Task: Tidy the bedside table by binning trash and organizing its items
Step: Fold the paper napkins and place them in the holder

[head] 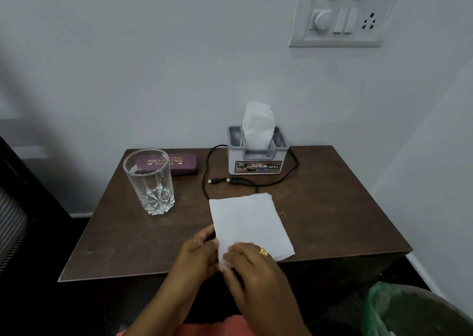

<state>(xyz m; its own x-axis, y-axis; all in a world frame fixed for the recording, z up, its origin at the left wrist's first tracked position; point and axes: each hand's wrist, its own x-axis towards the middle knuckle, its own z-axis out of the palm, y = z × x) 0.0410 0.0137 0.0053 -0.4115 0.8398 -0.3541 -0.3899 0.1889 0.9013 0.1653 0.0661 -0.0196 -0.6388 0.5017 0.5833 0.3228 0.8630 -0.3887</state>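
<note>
A flat white tissue sheet (249,223) lies on the dark brown bedside table (332,220), near its front edge. My left hand (198,251) touches the sheet's left edge with its fingertips. My right hand (252,266), with a gold ring, pinches the sheet's near corner. Behind the sheet a black USB cable (217,180) loops round a grey tissue holder (257,160) with a white tissue standing up in it. An empty clear glass (151,182) stands at the left, in front of a maroon spectacle case (179,165).
A bin (419,312) lined with a green bag stands on the floor at the lower right, beside the table. A switchboard (343,13) is on the wall above. Dark furniture (23,202) runs along the left edge.
</note>
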